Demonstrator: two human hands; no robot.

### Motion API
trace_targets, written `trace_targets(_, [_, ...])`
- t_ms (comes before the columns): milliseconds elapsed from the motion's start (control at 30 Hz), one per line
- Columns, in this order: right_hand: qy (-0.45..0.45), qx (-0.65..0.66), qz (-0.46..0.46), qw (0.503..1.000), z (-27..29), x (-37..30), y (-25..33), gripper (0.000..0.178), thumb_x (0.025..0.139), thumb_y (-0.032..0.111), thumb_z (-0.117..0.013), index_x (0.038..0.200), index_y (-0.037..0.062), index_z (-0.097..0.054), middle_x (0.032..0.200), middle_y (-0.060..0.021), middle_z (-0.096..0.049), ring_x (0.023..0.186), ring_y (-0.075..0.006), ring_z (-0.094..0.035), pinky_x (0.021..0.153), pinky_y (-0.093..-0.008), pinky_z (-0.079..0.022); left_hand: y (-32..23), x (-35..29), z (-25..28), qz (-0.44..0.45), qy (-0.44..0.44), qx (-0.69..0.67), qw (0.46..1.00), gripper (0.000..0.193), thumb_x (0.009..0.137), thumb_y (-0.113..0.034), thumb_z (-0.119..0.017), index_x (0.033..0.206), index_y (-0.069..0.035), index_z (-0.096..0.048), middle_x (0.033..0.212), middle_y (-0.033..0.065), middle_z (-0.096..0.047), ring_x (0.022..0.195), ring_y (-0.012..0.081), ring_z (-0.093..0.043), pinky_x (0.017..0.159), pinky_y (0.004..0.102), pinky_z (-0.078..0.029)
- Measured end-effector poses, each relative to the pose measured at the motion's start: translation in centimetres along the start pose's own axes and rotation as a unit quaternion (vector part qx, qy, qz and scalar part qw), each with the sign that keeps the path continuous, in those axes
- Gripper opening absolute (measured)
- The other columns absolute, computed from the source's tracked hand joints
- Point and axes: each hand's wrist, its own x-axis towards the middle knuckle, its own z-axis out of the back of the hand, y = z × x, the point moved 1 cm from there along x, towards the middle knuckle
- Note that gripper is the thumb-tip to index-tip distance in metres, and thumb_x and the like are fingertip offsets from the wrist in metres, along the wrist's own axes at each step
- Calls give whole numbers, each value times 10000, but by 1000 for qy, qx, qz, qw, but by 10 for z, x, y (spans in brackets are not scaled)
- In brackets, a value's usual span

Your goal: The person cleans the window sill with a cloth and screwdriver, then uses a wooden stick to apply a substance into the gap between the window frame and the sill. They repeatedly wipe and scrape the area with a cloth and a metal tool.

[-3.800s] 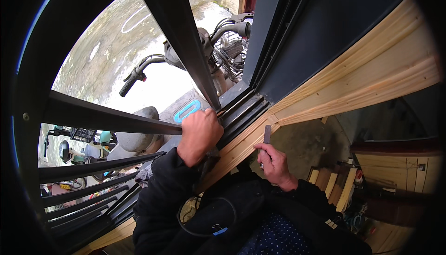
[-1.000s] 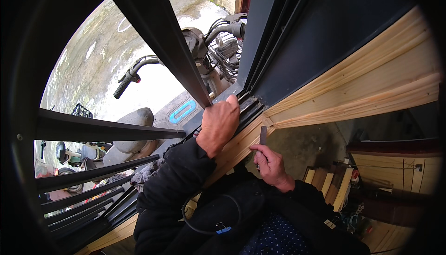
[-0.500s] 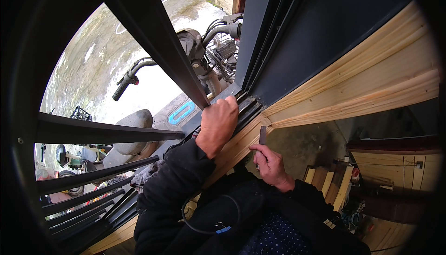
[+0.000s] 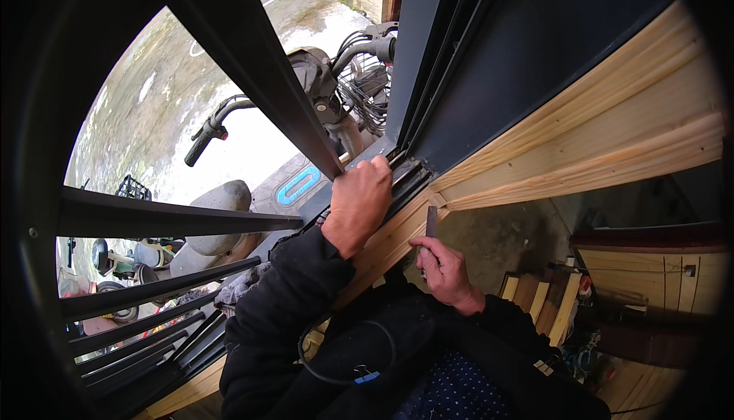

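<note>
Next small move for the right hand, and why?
Probably nudge the flat metal blade squarely against the wooden corner joint: the right hand grips the blade pointing at that corner, though whether its tip touches is unclear. The left hand is beside the dark window bar.

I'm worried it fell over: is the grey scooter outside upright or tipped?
The scooter is upright: its handlebars, seat and blue-marked footboard all show from above. What props it up is hidden.
</note>
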Motion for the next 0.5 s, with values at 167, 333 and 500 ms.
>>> trace_targets(167, [0, 2, -6, 1000, 0, 0, 0, 211, 1058, 91, -537, 1185, 10, -685, 744, -70, -654, 613, -151, -642, 568, -299, -520, 1, -1, 0, -1, 1, -3, 1000, 85, 941, -63, -576, 860, -36, -581, 775, 148, -696, 675, 285, -741, 540, 367, -591])
trace_targets(333, [-1, 0, -3, 1000, 0, 1, 1, 209, 1055, 87, -538, 1183, 9, -684, 744, -72, -653, 613, -153, -641, 568, -298, -517, 3, -4, 0, -1, 5, -13, 1000, 76, 936, -64, -578, 864, -40, -571, 773, 143, -694, 670, 283, -738, 542, 368, -589])
trace_targets(500, [0, -3, -1, 1000, -2, 2, 2, 208, 1053, 84, -538, 1181, 10, -685, 744, -72, -652, 618, -155, -642, 575, -299, -519, 5, -8, 2, -10, -3, -5, 1000, 78, 938, -71, -571, 862, -54, -559, 758, 130, -686, 653, 277, -731, 532, 363, -576])
